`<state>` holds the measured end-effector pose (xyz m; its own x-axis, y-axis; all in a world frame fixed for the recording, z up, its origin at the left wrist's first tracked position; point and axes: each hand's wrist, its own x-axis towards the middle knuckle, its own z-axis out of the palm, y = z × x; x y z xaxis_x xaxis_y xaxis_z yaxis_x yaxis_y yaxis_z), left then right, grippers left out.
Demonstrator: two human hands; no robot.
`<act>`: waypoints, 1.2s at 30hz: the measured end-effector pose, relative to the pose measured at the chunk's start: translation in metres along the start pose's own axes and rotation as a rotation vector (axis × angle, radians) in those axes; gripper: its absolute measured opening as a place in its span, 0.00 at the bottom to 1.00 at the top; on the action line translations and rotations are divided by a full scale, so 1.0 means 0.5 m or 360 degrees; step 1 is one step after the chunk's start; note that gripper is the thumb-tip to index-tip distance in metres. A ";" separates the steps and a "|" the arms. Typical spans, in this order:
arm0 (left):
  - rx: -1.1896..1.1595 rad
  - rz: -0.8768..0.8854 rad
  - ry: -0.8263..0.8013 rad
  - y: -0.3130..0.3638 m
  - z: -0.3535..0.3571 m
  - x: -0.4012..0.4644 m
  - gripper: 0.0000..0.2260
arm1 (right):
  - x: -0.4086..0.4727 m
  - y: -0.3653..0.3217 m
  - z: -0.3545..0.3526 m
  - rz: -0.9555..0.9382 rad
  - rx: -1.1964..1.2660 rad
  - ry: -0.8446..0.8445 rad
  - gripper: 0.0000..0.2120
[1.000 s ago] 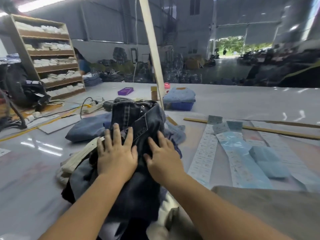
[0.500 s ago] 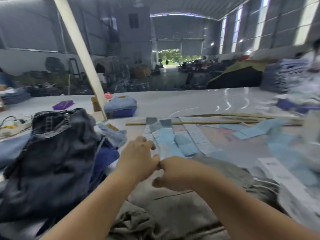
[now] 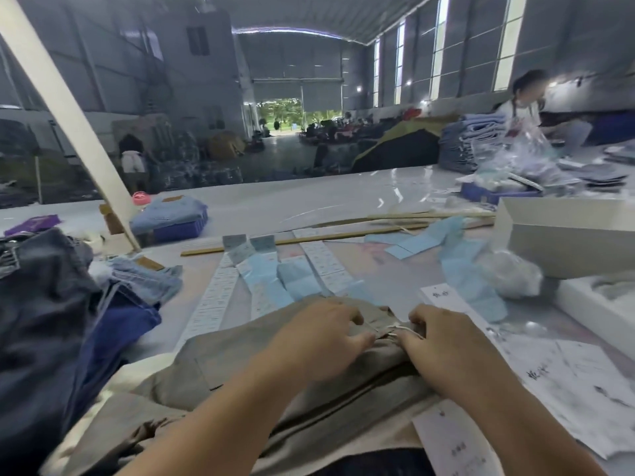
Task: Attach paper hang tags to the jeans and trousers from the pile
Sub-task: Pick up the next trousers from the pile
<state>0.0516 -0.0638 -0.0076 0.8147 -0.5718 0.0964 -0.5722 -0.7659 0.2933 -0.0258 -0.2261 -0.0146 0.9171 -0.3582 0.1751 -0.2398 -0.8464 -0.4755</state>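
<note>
A pair of khaki-grey cotton trousers [image 3: 240, 365] lies spread on the glossy grey bench [image 3: 309, 201] right in front of the person. Both hands work at its waistband: the left hand [image 3: 319, 338] pinches the fabric edge, while the right hand [image 3: 443, 341] pinches a thin white string [image 3: 400, 329] there. A white paper hang tag [image 3: 457, 444] lies at the near right, beside the trousers. The heap of dark denim jeans [image 3: 51, 321] waits at the left. To my eye, the string could slip free if either pinch loosens, or catch the wrong fold of cloth.
</note>
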 end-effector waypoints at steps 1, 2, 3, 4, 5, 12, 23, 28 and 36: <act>-0.0054 0.0035 0.0002 0.009 0.005 0.003 0.16 | -0.004 0.008 -0.004 -0.0008 0.0016 0.0043 0.08; -0.0110 0.0061 -0.0001 0.018 0.012 0.006 0.15 | -0.008 0.015 -0.007 -0.0024 0.0034 0.0093 0.07; -0.0143 0.0080 -0.0004 0.026 0.020 0.008 0.14 | -0.012 0.022 -0.009 -0.0029 0.0045 0.0135 0.07; -0.0150 0.0091 0.0004 0.033 0.028 0.011 0.13 | -0.017 0.028 -0.010 -0.0031 0.0061 0.0173 0.07; -0.0161 0.0098 0.0028 0.039 0.035 0.013 0.13 | -0.022 0.034 -0.010 -0.0036 0.0083 0.0197 0.07; -0.0512 0.0090 0.0025 0.058 0.045 0.035 0.11 | -0.047 0.048 -0.002 -0.0287 0.0175 0.0263 0.08; -0.2031 -0.0279 0.0260 0.026 0.054 0.017 0.03 | -0.022 0.006 -0.022 -0.0354 0.0582 -0.0029 0.13; -0.2285 -0.0225 0.0220 0.009 0.052 0.002 0.01 | 0.020 -0.019 -0.003 -0.0354 0.0520 -0.0134 0.07; -0.2499 -0.0188 0.0259 0.001 0.058 -0.001 0.07 | 0.046 -0.043 0.021 -0.0682 0.0233 0.0006 0.13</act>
<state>0.0480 -0.0725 -0.0353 0.9058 -0.4180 0.0692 0.0713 0.3116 0.9475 0.0040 -0.2120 -0.0095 0.9225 0.0107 0.3859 0.2091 -0.8542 -0.4761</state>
